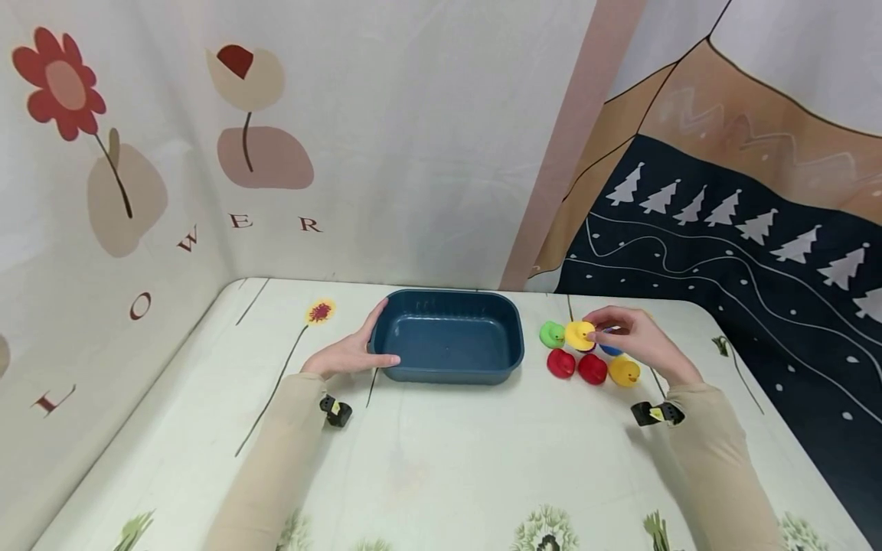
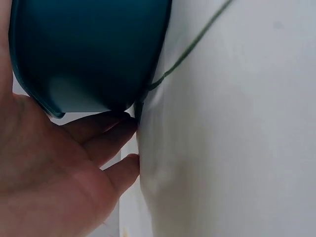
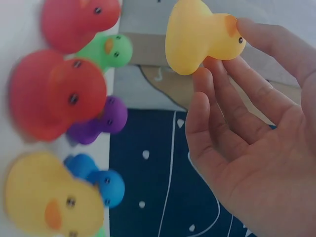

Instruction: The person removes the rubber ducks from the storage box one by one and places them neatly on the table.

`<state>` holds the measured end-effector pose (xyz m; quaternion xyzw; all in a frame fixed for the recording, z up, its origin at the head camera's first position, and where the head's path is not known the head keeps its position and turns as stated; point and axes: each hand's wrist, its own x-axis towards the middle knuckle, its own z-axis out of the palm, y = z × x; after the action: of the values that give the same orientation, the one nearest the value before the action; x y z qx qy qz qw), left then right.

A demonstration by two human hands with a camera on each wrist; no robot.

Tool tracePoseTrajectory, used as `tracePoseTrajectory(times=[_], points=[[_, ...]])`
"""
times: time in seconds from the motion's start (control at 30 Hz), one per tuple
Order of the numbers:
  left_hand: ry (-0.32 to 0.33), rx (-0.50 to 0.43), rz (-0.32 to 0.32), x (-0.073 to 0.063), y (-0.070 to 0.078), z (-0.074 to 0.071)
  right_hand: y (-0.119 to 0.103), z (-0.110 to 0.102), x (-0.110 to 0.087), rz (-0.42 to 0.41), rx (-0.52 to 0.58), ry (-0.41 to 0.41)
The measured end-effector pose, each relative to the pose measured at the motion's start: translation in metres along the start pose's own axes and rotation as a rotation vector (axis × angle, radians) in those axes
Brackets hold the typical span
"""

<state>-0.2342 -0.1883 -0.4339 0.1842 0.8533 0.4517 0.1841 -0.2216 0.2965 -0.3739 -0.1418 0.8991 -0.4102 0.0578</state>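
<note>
A dark blue rectangular tub (image 1: 451, 344) stands on the table, its inside bare. My left hand (image 1: 354, 353) grips its left end, thumb over the rim near the front corner; in the left wrist view the other fingers (image 2: 111, 138) lie against the outer end wall. With thumb and fingertips, my right hand (image 1: 634, 337) pinches a yellow rubber duck (image 3: 197, 39), raised above the other ducks. Under it are a green duck (image 1: 551, 334), two red ducks (image 1: 561, 363) and another yellow duck (image 1: 625, 372). A purple duck (image 3: 106, 121) and a blue duck (image 3: 98, 180) are partly hidden.
The ducks sit close together to the right of the tub. A light patterned cloth (image 1: 441, 459) covers the table. Behind rises a white printed curtain (image 1: 413, 153); a dark blue cloth with tree prints (image 1: 744, 252) hangs beyond the right edge.
</note>
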Motion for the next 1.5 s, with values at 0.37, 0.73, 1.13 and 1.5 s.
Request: tracePoseTrajectory(times=[0.37, 0.73, 1.13, 1.5], points=[[-0.015, -0.015, 0.011, 0.000, 0.001, -0.002, 0.018, -0.012, -0.016, 0.023, -0.040, 0.028], [-0.007, -0.010, 0.011, -0.001, 0.003, 0.001, 0.034, -0.024, -0.039, 0.039, -0.080, 0.084], [0.014, 0.001, 0.015, 0.000, 0.001, 0.002, 0.055, -0.035, -0.061, 0.019, -0.085, 0.153], [0.022, 0.020, -0.020, -0.001, 0.003, 0.003, 0.076, -0.038, -0.073, 0.074, -0.093, 0.173]])
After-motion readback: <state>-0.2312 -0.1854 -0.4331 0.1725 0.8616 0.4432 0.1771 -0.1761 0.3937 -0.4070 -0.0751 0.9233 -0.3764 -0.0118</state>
